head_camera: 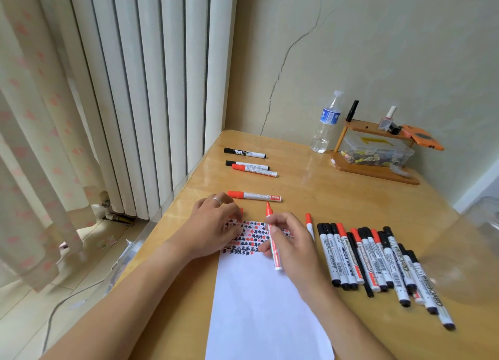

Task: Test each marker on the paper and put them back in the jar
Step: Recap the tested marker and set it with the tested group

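**Red marker in hand over the test sheet**

A wooden counter (337, 197) is sitting in a corner, with a white radiator (140, 89) to its left and a cracked wall behind. A sheet of paper (264, 305) is lying near the front edge, its top band already filling with red and black test marks. The left hand (216, 224) is resting on the paper's upper left corner, fingers bent; something red is showing at its fingertips, likely a cap, though that is not clear. The right hand (291, 240) is pinching a red marker (272, 238) around mid-barrel, the marker lying steeply across the marks. A row of markers (378, 262) is waiting to the right, just beside the paper, and four more (251, 170) are lying well apart behind it. A clear blur at the right edge may be the jar (475, 251); I cannot tell.

The marker is looking light, stiff and smooth, so a fingertip pinch near the middle should be controlling it well. The loose ones are round and will probably be rolling if nudged.
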`<state>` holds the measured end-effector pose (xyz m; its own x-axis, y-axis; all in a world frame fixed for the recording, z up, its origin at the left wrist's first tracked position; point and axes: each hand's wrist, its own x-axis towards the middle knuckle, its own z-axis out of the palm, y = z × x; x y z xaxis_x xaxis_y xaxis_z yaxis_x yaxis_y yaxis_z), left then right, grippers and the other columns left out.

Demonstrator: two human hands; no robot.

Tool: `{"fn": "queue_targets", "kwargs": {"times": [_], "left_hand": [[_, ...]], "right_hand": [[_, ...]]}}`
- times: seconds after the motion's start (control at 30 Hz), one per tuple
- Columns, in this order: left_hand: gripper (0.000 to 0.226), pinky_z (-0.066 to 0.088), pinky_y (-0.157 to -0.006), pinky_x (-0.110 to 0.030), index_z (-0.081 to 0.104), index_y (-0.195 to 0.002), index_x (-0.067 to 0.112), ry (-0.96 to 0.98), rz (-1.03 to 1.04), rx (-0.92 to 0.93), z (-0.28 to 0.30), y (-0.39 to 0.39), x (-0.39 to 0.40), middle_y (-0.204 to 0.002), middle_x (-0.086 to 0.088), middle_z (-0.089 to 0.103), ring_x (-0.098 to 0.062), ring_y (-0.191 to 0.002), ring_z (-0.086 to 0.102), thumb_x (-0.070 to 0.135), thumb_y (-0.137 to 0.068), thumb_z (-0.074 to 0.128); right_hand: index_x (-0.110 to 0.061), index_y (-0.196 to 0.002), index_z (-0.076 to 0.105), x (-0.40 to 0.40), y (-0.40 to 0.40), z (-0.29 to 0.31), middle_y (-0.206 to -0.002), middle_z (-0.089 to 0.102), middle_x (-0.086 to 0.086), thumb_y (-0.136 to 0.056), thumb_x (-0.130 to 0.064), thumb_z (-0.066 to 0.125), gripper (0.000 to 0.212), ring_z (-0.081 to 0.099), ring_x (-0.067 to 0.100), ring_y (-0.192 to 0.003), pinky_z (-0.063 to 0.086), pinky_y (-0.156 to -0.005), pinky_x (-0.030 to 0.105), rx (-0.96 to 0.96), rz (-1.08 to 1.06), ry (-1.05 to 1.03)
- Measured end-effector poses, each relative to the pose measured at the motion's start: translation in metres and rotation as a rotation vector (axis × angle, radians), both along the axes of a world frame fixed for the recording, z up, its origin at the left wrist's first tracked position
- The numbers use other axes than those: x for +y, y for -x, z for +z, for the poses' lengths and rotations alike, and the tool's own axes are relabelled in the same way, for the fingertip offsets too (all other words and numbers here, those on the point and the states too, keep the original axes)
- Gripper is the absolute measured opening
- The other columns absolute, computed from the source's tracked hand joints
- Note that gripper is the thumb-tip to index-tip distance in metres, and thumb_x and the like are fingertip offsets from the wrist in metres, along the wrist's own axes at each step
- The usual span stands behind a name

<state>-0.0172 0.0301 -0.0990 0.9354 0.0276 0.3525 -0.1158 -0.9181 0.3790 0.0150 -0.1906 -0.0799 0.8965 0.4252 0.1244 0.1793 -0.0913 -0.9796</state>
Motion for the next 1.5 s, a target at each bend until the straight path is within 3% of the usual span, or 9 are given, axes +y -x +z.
{"fn": "queue_targets", "kwargs": {"times": [0.07, 0.17, 0.23, 0.33, 0.43, 0.6, 0.73, 1.03, 1.5], "left_hand": [[0.041, 0.021, -0.119, -0.044, 0.058, -0.128, 0.040, 0.009, -0.036, 0.109, -0.002, 0.001, 0.002, -0.143, 0.008, 0.039, -0.013, -0.137, 0.034, 0.062, -0.094, 0.055], [0.058, 0.009, -0.123, -0.045, 0.049, -0.140, 0.049, -0.005, -0.029, 0.196, -0.004, 0.002, 0.002, -0.158, 0.006, 0.027, -0.016, -0.150, 0.020, 0.076, -0.089, 0.041], [0.065, 0.004, -0.123, -0.042, 0.043, -0.144, 0.055, -0.015, -0.020, 0.212, -0.004, 0.002, 0.000, -0.164, 0.004, 0.021, -0.013, -0.153, 0.013, 0.079, -0.086, 0.028], [0.051, -0.003, -0.123, -0.043, 0.034, -0.149, 0.058, -0.062, -0.017, 0.248, -0.006, 0.000, -0.003, -0.169, 0.006, 0.009, -0.008, -0.155, 0.002, 0.068, -0.099, 0.034], [0.051, -0.006, -0.124, -0.046, 0.025, -0.152, 0.059, -0.109, -0.014, 0.298, -0.009, -0.001, -0.005, -0.170, 0.008, 0.000, -0.007, -0.156, -0.005, 0.066, -0.102, 0.031], [0.059, -0.005, -0.124, -0.049, 0.017, -0.153, 0.058, -0.147, -0.007, 0.318, -0.011, -0.001, -0.004, -0.171, 0.006, -0.005, -0.010, -0.157, -0.006, 0.074, -0.097, 0.021], [0.075, -0.018, -0.121, -0.055, 0.017, -0.154, 0.058, -0.172, 0.004, 0.351, -0.006, 0.001, -0.007, -0.171, 0.006, -0.006, -0.010, -0.157, -0.007, 0.085, -0.085, 0.009], [0.082, -0.008, -0.123, -0.057, 0.016, -0.154, 0.057, -0.147, -0.013, 0.347, -0.009, -0.002, -0.004, -0.170, 0.006, -0.010, -0.011, -0.157, -0.009, 0.088, -0.079, 0.008], [0.075, -0.010, -0.123, -0.057, 0.020, -0.154, 0.056, -0.133, -0.029, 0.342, -0.009, -0.004, -0.002, -0.170, 0.007, -0.007, -0.013, -0.157, -0.003, 0.085, -0.085, 0.017]], "right_hand": [[-0.016, -0.114, 0.071, -0.001, -0.004, 0.000, -0.094, 0.071, 0.003, -0.105, 0.004, 0.040, 0.037, 0.071, 0.028, -0.086, 0.059, -0.070, 0.030, 0.147, 0.027, -0.117], [-0.016, -0.120, 0.070, -0.002, -0.011, -0.003, -0.099, 0.069, 0.005, -0.100, 0.012, 0.044, 0.043, 0.069, 0.026, -0.091, 0.057, -0.075, 0.031, 0.145, 0.032, -0.161], [-0.015, -0.119, 0.066, -0.001, -0.010, -0.003, -0.090, 0.065, 0.005, -0.101, 0.008, 0.051, 0.033, 0.068, 0.020, -0.082, 0.054, -0.070, 0.027, 0.123, 0.045, -0.150], [-0.021, -0.102, 0.065, 0.000, -0.005, 0.000, -0.073, 0.057, 0.009, -0.101, -0.011, 0.063, 0.009, 0.056, 0.014, -0.060, 0.042, -0.053, 0.022, 0.124, 0.035, -0.102], [-0.023, -0.091, 0.061, -0.001, -0.001, 0.000, -0.070, 0.056, 0.011, -0.101, -0.018, 0.061, 0.011, 0.051, 0.019, -0.048, 0.032, -0.042, 0.023, 0.130, -0.024, -0.022], [-0.016, -0.092, 0.062, -0.001, 0.006, 0.004, -0.072, 0.065, 0.005, -0.097, -0.016, 0.066, 0.006, 0.060, 0.026, -0.047, 0.038, -0.042, 0.026, 0.105, -0.010, 0.058], [-0.013, -0.087, 0.056, 0.001, 0.010, 0.001, -0.058, 0.060, 0.006, -0.094, -0.029, 0.073, 0.025, 0.051, 0.022, -0.036, 0.032, -0.039, 0.022, 0.079, -0.113, 0.166], [-0.007, -0.082, 0.048, 0.006, 0.011, -0.001, -0.054, 0.056, 0.010, -0.089, -0.012, 0.063, 0.017, 0.048, 0.026, -0.039, 0.031, -0.040, 0.024, 0.110, -0.173, 0.187], [-0.014, -0.076, 0.049, 0.007, 0.010, 0.000, -0.055, 0.057, 0.011, -0.089, -0.015, 0.064, 0.020, 0.055, 0.026, -0.040, 0.037, -0.040, 0.026, 0.088, -0.180, 0.236]]}}
